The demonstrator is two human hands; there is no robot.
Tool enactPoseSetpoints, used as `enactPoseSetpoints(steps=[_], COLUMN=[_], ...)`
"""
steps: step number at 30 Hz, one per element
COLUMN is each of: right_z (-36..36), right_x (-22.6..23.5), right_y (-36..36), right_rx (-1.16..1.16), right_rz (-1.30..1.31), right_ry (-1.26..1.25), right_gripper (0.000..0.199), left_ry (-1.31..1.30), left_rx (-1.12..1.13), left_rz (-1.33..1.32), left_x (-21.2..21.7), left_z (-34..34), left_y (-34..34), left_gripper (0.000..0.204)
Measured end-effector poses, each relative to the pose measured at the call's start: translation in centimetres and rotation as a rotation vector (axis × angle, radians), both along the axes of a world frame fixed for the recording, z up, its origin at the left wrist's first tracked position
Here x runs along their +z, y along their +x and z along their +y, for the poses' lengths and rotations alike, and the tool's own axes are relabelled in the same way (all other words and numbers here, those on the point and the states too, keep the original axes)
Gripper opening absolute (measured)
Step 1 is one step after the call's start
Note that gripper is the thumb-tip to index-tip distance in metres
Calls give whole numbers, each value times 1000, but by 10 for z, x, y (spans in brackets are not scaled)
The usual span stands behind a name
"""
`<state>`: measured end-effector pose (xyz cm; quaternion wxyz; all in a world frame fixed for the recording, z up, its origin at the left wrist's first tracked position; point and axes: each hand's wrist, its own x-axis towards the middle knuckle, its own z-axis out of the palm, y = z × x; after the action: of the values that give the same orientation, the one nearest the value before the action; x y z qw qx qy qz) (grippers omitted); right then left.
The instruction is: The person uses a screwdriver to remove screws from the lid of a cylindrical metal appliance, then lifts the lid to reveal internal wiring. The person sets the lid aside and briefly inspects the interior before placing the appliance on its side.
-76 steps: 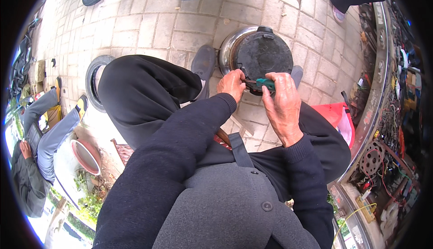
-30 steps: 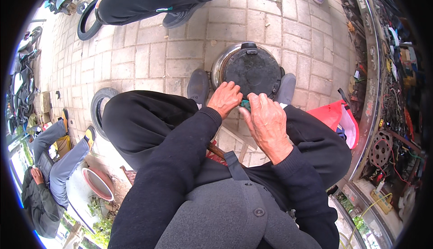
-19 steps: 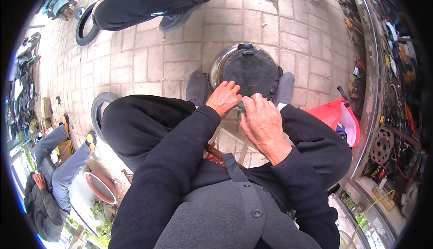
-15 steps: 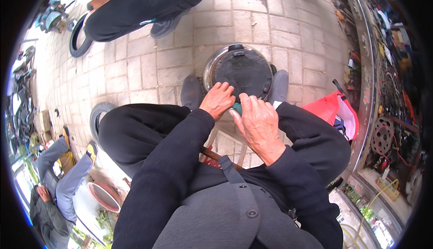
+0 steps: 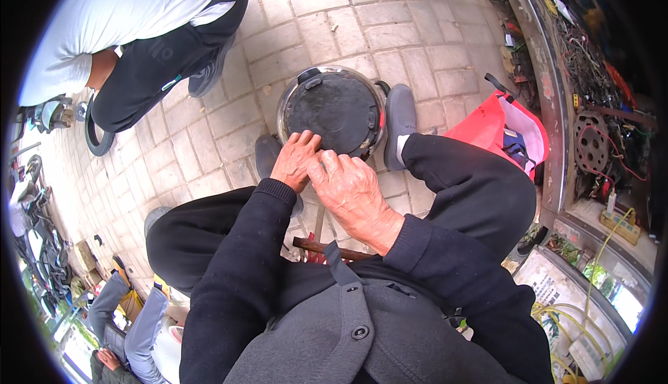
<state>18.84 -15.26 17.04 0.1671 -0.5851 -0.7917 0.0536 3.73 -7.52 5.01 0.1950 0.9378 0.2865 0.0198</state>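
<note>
My left hand [image 5: 296,162] and my right hand [image 5: 355,194] meet close together over the near edge of a round, black-topped thing. Both have curled fingers; whatever they grip, if anything, is hidden under them. The round thing [image 5: 330,111] has a shiny metal rim and black lugs at its edge, like a lidded pot, and sits on the paving between my feet. Whether my fingers touch it I cannot tell.
A red bag [image 5: 480,125] lies beside my right knee. At the right, a metal-edged shelf [image 5: 591,140] holds tangled wires and parts. A crouching person's dark trouser leg [image 5: 156,71] is at the upper left, near a small black tyre [image 5: 97,137]. Another person sits lower left.
The view has turned, so the round thing and my hands appear further left. My hands have drawn closer together, and the teal piece seen under my right hand is now hidden.
</note>
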Motion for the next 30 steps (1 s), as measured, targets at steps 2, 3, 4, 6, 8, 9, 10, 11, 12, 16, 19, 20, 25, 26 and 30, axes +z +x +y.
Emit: enactPoseSetpoints(steps=[2, 3, 4, 6, 8, 9, 10, 11, 12, 16, 19, 20, 25, 26, 30], right_z=[-1, -3, -4, -4, -3, -3, -3, -2, -2, 4, 7, 11, 13, 15, 17], right_x=[0, 0, 1, 0, 0, 1, 3, 6, 10, 37, 70, 82, 122, 121, 109], right_y=[1, 2, 3, 4, 2, 2, 2, 3, 5, 27, 61, 75, 112, 118, 133], right_rx=[-38, -52, -67, -23, 5, 5, 6, 10, 5, -37, -138, -172, -523, -573, -730], right_rz=[-19, -20, -19, -22, -8, 4, 17, 31, 31, -50, 131, 250, 475, 508, 566], right_ry=[-41, -87, -101, -47, 14, 21, 23, 25, 8, -83, -206, -235, -299, -317, -283], right_gripper=[38, 38, 38, 40, 43, 44, 44, 44, 43, 34, 21, 17, 22, 22, 23], left_ry=[-2, 4, 7, 17, 18, 12, 6, 27, 49, 171, 165, 193, -71, -263, -871], left_rx=[-24, -38, -50, -83, -112, -127, -139, -138, -135, -90, 25, 94, 708, 881, 1334], left_rz=[-5, 13, 43, 18, 9, 6, 3, 6, 9, 24, 81, 44, -385, -356, -462], left_x=[0, 0, 1, 3, 6, 8, 10, 13, 15, 27, 30, 29, 4, -5, -53], left_z=[3, 4, 5, 6, 8, 9, 10, 11, 11, 8, 3, 4, 38, 48, 66], left_y=[1, 1, 2, 3, 3, 4, 4, 4, 5, 10, 13, 10, -33, -45, -85], left_gripper=[17, 17, 17, 13, 12, 13, 13, 13, 13, 12, 10, 9, 14, 15, 18])
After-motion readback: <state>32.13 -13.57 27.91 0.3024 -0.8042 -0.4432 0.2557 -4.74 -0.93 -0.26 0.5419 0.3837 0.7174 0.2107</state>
